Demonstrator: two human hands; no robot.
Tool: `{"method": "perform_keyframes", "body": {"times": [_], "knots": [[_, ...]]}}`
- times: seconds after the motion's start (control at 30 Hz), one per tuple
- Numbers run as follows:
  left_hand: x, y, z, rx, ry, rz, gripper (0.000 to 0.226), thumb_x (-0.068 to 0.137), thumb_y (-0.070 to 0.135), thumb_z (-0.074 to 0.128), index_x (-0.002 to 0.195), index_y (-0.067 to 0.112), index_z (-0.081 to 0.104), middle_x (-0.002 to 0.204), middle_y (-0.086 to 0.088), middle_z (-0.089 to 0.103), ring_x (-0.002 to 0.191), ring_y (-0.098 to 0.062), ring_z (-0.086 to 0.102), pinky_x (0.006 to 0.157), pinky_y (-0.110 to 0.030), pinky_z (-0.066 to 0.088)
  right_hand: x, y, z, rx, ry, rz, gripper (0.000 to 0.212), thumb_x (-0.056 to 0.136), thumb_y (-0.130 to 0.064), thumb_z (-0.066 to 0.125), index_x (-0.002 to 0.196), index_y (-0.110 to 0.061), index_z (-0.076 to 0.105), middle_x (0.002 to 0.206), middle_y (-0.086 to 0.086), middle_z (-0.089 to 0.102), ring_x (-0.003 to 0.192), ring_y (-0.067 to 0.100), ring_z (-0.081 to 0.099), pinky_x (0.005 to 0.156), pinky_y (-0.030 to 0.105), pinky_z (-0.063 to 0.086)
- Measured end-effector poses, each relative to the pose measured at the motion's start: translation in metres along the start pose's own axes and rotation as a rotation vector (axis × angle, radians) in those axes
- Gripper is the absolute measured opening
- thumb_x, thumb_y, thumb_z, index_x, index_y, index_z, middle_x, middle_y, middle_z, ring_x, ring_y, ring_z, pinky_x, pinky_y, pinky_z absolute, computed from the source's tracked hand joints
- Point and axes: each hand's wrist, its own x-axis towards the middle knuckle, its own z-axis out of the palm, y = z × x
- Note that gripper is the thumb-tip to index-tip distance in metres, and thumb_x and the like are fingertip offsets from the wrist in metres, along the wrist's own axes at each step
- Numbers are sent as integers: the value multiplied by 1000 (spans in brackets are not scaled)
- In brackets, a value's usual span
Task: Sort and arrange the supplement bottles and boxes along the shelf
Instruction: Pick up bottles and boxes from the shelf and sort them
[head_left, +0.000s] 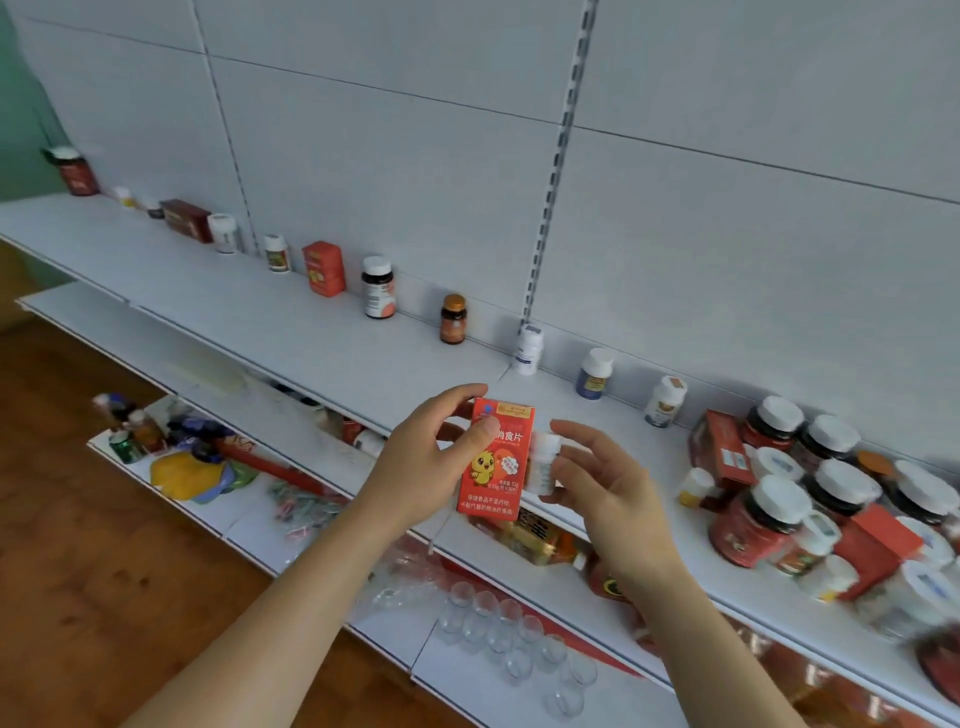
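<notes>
Left grip (431, 457) round "消食片" box (493, 460)

A shop: long white display shelves (322, 332) on slotted wall uprights (558, 156), stocked with supplement bottles (378, 293)

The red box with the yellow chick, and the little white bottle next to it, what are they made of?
The red box, held by the left hand, looks like thin printed cardboard with a slight sheen: flat faces, sharp folded edges. The small white bottle in the right hand is probably matte plastic: opaque, even white. It is partly hidden, so less sure.
</notes>
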Motion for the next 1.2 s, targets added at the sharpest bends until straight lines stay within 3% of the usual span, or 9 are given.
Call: {"method": "perform_keyframes", "body": {"times": [0.17, 0.3, 0.43, 0.57, 0.83, 1.1, 1.2], "knots": [[26, -28, -53, -1, 55, -22, 48, 84, 62, 54, 129, 47, 50, 118, 19, 61, 100, 3, 62, 79, -23, 58, 41, 0, 56, -138, -41, -19, 34, 92, -22, 68, 123, -31, 62, 103, -9, 72, 93, 13, 71, 80, 29, 59], [58, -43, -92, -7, 83, -43, 40, 88, 56, 55, 127, 47, 49, 117, 22, 59, 98, 7, 61, 70, -14, 54, 90, 0, 91, -99, -77, -23, 33, 92, -19, 66, 123, -31, 61, 100, -10, 74, 90, 11, 71, 72, 22, 57], [96, -57, -133, -8, 124, -77, 38, 89, 51, 57, 126, 45, 51, 115, 22, 61, 103, -2, 62, 80, -24, 57, 143, 5, 124, -79, -134, -28, 31, 93, -17, 65, 121, -30, 64, 98, -4, 75, 89, 12, 69, 72, 21, 53], [133, -64, -171, 33, 139, -88, 36, 89, 51, 57, 124, 46, 51, 114, 23, 61, 103, -3, 62, 83, -26, 56, 193, 5, 157, -69, -174, -37, 29, 96, -12, 61, 119, -28, 64, 94, -1, 75, 85, 15, 69, 74, 24, 54], [188, -101, -247, 27, 178, -99, 37, 90, 46, 60, 127, 42, 53, 113, 22, 61, 103, -3, 62, 87, -33, 57, 267, 6, 231, -207, -189, -94, 29, 93, -18, 65, 119, -30, 66, 103, -8, 73, 90, 8, 70, 73, 17, 54], [231, -144, -353, -26, 88, -55, 26, 91, 42, 64, 113, 52, 55, 109, 24, 64, 100, -3, 64, 84, -31, 58, 310, 2, 336, -314, -77, -102, 26, 91, -20, 68, 114, -31, 69, 95, -12, 74, 91, 5, 69, 75, 14, 51], [243, -156, -392, 3, 49, -44, 31, 91, 41, 63, 121, 44, 54, 112, 22, 63, 101, -1, 63, 83, -27, 57, 318, 0, 374, -361, -27, -98, 26, 91, -21, 68, 112, -36, 68, 90, -21, 71, 84, 5, 68, 68, 11, 48]]}}
